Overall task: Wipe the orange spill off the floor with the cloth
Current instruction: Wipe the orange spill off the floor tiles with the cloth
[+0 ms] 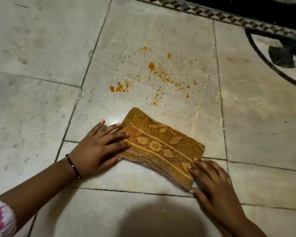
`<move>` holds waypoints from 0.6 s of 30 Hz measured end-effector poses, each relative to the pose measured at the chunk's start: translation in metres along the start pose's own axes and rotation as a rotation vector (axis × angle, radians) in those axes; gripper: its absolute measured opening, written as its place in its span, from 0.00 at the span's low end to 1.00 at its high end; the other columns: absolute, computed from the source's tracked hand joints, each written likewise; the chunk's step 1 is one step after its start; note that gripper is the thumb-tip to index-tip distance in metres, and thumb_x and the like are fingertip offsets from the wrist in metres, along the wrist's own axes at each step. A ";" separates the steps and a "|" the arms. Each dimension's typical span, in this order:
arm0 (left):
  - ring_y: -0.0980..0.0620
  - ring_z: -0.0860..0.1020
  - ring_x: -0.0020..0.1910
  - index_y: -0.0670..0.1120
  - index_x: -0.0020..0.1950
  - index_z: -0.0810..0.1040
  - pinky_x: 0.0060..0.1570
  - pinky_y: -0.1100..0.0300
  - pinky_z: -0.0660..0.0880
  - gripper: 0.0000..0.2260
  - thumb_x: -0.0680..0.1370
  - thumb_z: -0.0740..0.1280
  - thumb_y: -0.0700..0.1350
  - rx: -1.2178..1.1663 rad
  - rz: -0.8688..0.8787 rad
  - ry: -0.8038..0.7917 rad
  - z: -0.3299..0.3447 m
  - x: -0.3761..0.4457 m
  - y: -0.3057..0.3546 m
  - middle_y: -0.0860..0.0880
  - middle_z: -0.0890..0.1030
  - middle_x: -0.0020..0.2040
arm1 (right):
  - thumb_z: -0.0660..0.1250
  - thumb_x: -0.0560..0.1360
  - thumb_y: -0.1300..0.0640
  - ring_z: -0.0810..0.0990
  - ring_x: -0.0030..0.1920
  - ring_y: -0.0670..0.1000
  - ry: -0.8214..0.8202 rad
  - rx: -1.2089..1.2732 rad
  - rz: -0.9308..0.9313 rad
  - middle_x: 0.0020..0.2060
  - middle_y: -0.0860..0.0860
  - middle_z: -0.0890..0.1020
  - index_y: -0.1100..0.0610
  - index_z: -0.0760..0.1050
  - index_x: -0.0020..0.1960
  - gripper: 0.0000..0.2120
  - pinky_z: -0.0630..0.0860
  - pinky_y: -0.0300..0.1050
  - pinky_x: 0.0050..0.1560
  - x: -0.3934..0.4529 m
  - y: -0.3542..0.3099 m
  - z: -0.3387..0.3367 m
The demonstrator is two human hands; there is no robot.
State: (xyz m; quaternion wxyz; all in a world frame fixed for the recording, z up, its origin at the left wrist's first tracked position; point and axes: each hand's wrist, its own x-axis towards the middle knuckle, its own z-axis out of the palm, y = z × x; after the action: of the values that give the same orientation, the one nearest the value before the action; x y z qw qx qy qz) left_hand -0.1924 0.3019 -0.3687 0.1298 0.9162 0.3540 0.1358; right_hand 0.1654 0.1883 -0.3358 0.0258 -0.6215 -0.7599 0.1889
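A folded mustard-yellow cloth [159, 146] with a flower pattern lies flat on the pale stone floor. My left hand [99, 147] rests on its left end, fingers spread over the cloth and thumb under its near edge. At the cloth's near right corner, my right hand [210, 183] pinches the edge with fingers on top. The orange spill [152, 77] is scattered as drops and specks on the tile just beyond the cloth, apart from it.
The floor is made of large grey-white tiles [32, 103] with dark joints. A dark patterned border [229, 17] runs along the far right. A curved dark inlay with a dark shape [282, 57] sits at the right edge. My shadow falls at the bottom.
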 end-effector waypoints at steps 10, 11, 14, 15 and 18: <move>0.46 0.79 0.44 0.50 0.52 0.73 0.44 0.55 0.64 0.09 0.74 0.59 0.47 0.161 -0.059 0.075 -0.025 0.023 0.009 0.48 0.82 0.42 | 0.64 0.74 0.62 0.69 0.53 0.51 0.261 0.283 0.299 0.43 0.39 0.73 0.50 0.78 0.49 0.10 0.59 0.45 0.50 0.041 -0.018 -0.014; 0.46 0.78 0.43 0.50 0.52 0.72 0.43 0.55 0.64 0.08 0.75 0.59 0.48 0.144 -0.080 0.094 -0.034 0.027 0.010 0.47 0.82 0.41 | 0.66 0.75 0.61 0.73 0.52 0.51 0.231 0.449 0.337 0.43 0.41 0.75 0.49 0.78 0.49 0.09 0.65 0.48 0.54 0.041 -0.018 -0.027; 0.47 0.76 0.41 0.49 0.53 0.76 0.41 0.54 0.67 0.12 0.76 0.59 0.52 0.034 -0.119 0.138 -0.069 0.044 0.020 0.48 0.82 0.41 | 0.66 0.75 0.59 0.81 0.44 0.44 0.222 0.896 0.291 0.42 0.47 0.84 0.48 0.80 0.48 0.08 0.76 0.38 0.47 0.045 -0.024 -0.078; 0.47 0.77 0.41 0.49 0.53 0.78 0.41 0.54 0.70 0.13 0.75 0.60 0.53 -0.039 -0.147 0.141 -0.082 0.053 0.024 0.48 0.82 0.41 | 0.64 0.75 0.61 0.80 0.40 0.40 0.233 0.948 0.295 0.39 0.46 0.84 0.50 0.80 0.49 0.08 0.75 0.35 0.43 0.049 -0.023 -0.093; 0.45 0.79 0.49 0.48 0.60 0.76 0.47 0.53 0.74 0.14 0.76 0.68 0.50 -0.230 -0.327 0.121 -0.097 0.087 0.014 0.45 0.82 0.50 | 0.65 0.76 0.58 0.77 0.40 0.48 0.174 0.938 0.395 0.37 0.48 0.81 0.56 0.78 0.49 0.05 0.70 0.44 0.43 0.080 -0.010 -0.119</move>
State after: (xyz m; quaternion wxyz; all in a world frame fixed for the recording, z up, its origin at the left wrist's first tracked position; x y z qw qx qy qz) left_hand -0.1545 0.3649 -0.2600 0.2323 0.8158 0.4875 0.2072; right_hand 0.1710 0.2933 -0.2378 0.3284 -0.6881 -0.4568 0.4583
